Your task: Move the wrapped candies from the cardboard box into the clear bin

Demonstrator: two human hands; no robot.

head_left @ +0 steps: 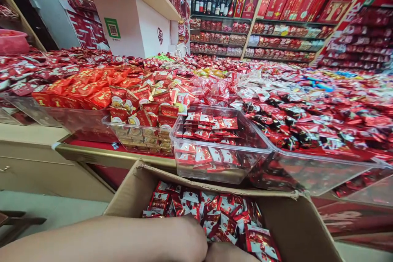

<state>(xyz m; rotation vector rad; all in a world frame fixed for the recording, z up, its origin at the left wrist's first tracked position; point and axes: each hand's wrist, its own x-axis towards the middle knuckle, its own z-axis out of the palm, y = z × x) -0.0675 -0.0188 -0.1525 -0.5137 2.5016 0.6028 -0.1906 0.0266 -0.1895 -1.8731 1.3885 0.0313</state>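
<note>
My left hand is at the end of a bare forearm that crosses the bottom of the view. It is over the cardboard box, close against the packets, with its fingers hidden. Only a small part of my right hand shows beside it at the bottom edge; those fingers are out of sight too. Inside the box lies a heap of small red-and-white snack packets. Just behind stands a clear plastic bin, partly filled with similar red-and-white packets. Whether either hand holds a packet cannot be seen.
Left of that bin are durian snack packets and orange-red packets in clear bins. A bin of red-and-black packets stands to the right. Shelves with boxes and bottles line the back. A wooden stool is at lower left.
</note>
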